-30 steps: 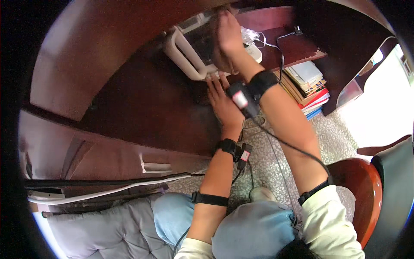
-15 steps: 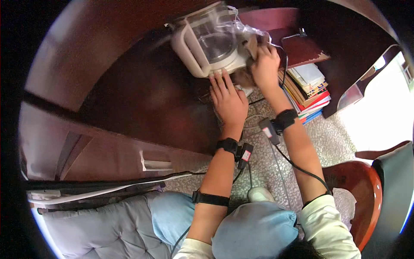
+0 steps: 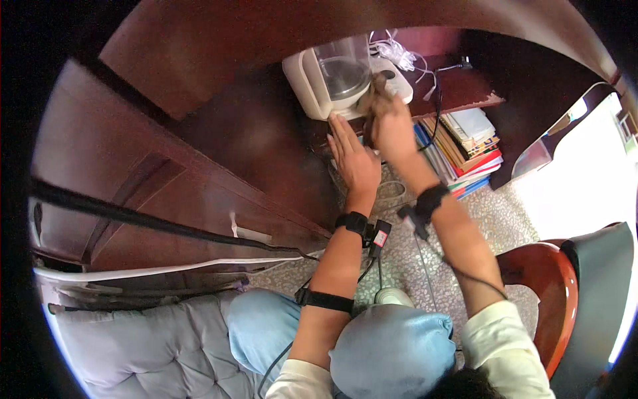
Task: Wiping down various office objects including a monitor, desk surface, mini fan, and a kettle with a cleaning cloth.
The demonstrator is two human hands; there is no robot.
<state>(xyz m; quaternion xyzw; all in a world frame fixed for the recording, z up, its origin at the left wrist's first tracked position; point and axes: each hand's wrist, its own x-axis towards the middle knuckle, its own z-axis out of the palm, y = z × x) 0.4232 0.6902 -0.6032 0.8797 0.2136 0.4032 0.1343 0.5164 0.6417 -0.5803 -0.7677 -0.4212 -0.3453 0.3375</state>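
Note:
A cream-white coffee maker (image 3: 308, 90) with a clear glass jug (image 3: 343, 70) stands on a dark reddish-brown wooden surface (image 3: 259, 139). My left hand (image 3: 357, 159) has its fingers stretched out, their tips against the front lower edge of the coffee maker. In my right hand (image 3: 393, 133) is a crumpled brown cloth (image 3: 377, 96), pressed against the base beside the jug. Motion blurs the cloth and the right fingers. A dark round knob (image 3: 389, 74) shows on the white base just past the cloth.
A bundled white cord (image 3: 397, 53) lies behind the coffee maker, near a black plug (image 3: 465, 63). Books and papers (image 3: 468, 143) are stacked below the shelf at right. A wooden chair (image 3: 555, 286) stands at lower right, a grey cushion (image 3: 146, 346) at lower left.
The cloth and right hand have moved left, closer to the jug, uncovering the knob. The left hand stays at the base edge, its fingers closer together. The view has shifted slightly.

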